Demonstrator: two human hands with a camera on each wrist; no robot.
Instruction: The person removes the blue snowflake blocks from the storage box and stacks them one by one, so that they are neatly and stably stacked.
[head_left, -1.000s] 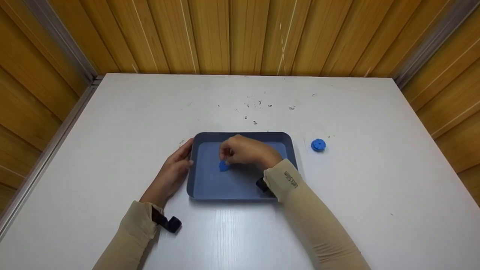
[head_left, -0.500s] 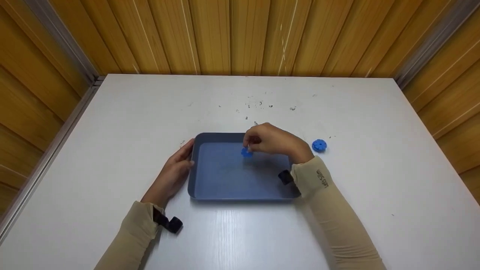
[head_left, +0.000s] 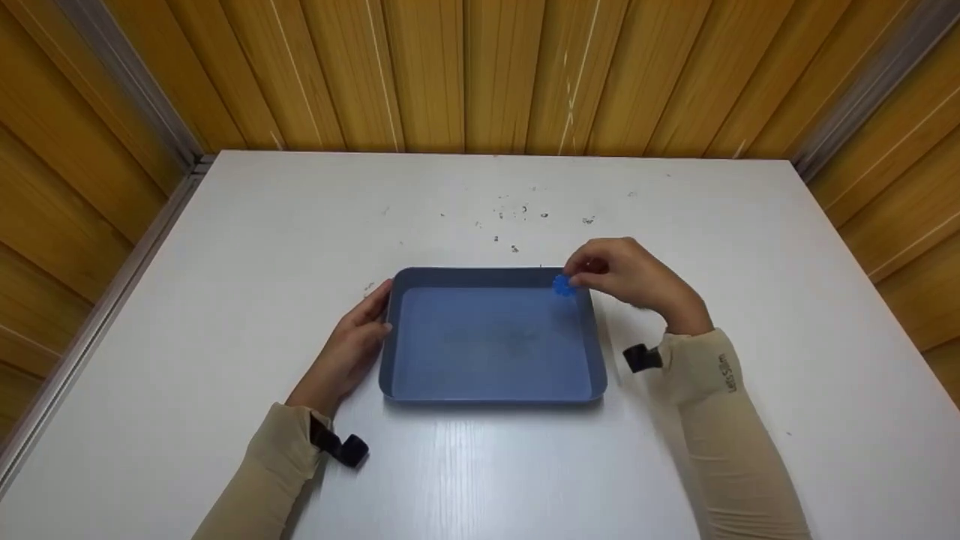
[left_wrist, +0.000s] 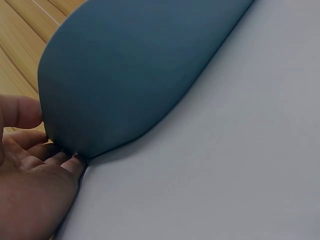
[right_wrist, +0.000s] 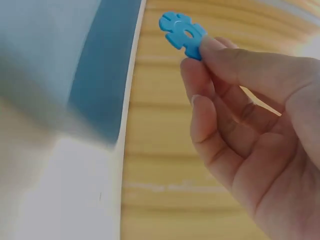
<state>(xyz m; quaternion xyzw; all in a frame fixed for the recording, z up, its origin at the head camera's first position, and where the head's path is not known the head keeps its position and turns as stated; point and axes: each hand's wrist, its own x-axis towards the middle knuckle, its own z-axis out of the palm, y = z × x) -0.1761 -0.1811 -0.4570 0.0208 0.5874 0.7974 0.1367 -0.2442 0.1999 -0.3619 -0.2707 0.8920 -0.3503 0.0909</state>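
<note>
Between thumb and fingertips, my right hand (head_left: 637,277) pinches a blue snowflake building disc (head_left: 562,286). It is at the far right corner of the blue-grey tray (head_left: 495,397). The right wrist view shows the disc (right_wrist: 176,38) with notches round its rim and a hole in it. My left hand (head_left: 351,349) rests against the tray's left side, fingers along the outer wall and thumb touching it. In the left wrist view, the fingers of that hand (left_wrist: 40,185) touch the tray's outer wall (left_wrist: 120,80).
The white table (head_left: 247,247) surrounds the tray and has dark scuff marks towards the back. Wood-panelled walls (head_left: 495,75) enclose it at the back and sides. A black wrist camera (head_left: 641,358) sits on the right sleeve.
My right hand has moved right and back across the tray with the blue disc, to its far right corner. The blue discs right of the tray are now hidden. The left hand keeps its place.
</note>
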